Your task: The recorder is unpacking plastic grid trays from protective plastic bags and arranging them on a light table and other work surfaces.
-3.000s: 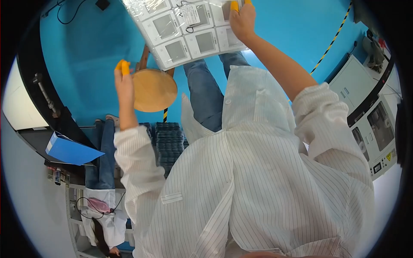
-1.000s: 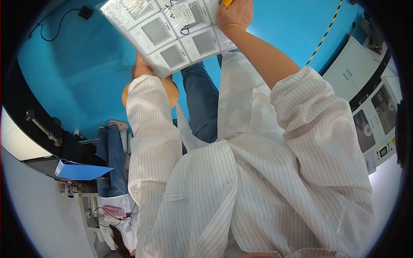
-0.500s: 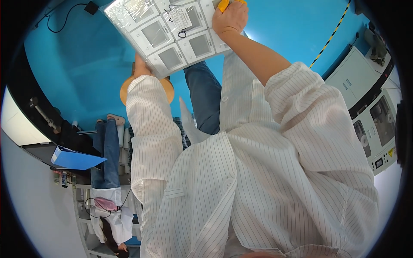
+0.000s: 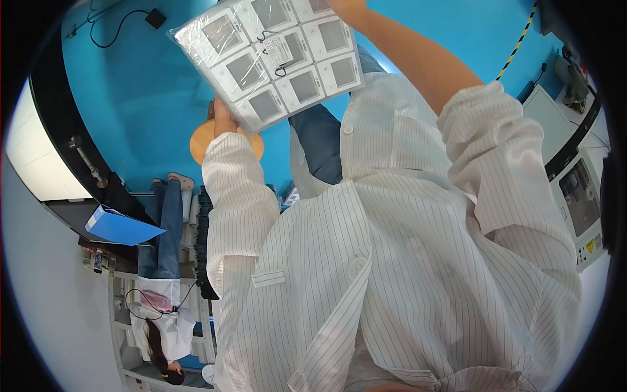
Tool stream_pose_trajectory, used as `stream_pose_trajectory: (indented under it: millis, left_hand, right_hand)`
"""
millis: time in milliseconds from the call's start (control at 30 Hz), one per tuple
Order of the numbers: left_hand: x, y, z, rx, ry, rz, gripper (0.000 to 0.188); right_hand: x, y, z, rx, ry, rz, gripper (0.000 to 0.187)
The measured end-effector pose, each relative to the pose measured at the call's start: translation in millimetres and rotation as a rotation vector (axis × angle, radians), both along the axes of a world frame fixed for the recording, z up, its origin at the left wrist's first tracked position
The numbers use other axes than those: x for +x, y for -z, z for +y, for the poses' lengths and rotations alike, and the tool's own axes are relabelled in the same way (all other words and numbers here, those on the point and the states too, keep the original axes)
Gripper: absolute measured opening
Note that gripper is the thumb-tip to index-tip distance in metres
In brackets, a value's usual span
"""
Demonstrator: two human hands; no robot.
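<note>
A plastic-wrapped tray (image 4: pixel 294 80) of white square units with grey screens is held out tilted before me. A small printed label (image 4: pixel 277 49) with a dark loop of cord lies on its middle. My left hand (image 4: pixel 224 117) is under the tray's near left edge and bears it, its fingers hidden beneath. At the tray's far right corner is my right hand (image 4: pixel 349 9). The picture's upper edge cuts off its fingers, so their grip does not show.
Below my left arm is a round wooden stool (image 4: pixel 204 145). To the left, a blue folder (image 4: pixel 124 227) lies by a black-edged bench, with a person (image 4: pixel 160 320) close by. Grey machines (image 4: pixel 580 196) and a cabinet (image 4: pixel 547 121) line the right. A black adapter (image 4: pixel 155 18) lies on the blue floor.
The tray has shifted slightly right and down in the picture, showing more of its right column. My right hand has moved up, and its yellow-covered fingertips have left the view.
</note>
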State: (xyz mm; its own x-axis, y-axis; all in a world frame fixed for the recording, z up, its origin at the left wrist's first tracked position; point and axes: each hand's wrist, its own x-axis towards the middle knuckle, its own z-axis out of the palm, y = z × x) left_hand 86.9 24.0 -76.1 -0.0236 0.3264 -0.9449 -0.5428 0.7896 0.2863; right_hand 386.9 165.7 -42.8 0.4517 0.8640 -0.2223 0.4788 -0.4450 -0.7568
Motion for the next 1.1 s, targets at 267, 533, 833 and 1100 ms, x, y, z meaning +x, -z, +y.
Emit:
stream_pose_trajectory:
  millis: [267, 533, 833, 1100]
  left_hand:
    - [-9.5, -12.8, -9.0, -0.037, 0.005, 0.101, 0.051]
    - [12.1, -37.7, 14.2, -0.092, 0.027, 0.126, 0.051]
    - [6.0, -41.5, 13.7, -0.068, -0.019, 0.135, 0.041]
    - [19.0, -45.6, 29.1, -0.072, 0.015, 0.152, 0.041]
  right_hand:
    - [-3.8, 20.4, 26.4, -0.537, 0.239, 0.419, 0.062]
    - [10.7, 29.4, 46.0, -0.707, 0.273, 0.431, 0.053]
    - [4.7, 21.0, 27.1, -0.424, -0.122, 0.000, 0.021]
    - [28.1, 66.4, 21.3, -0.188, -0.409, -0.561, 0.009]
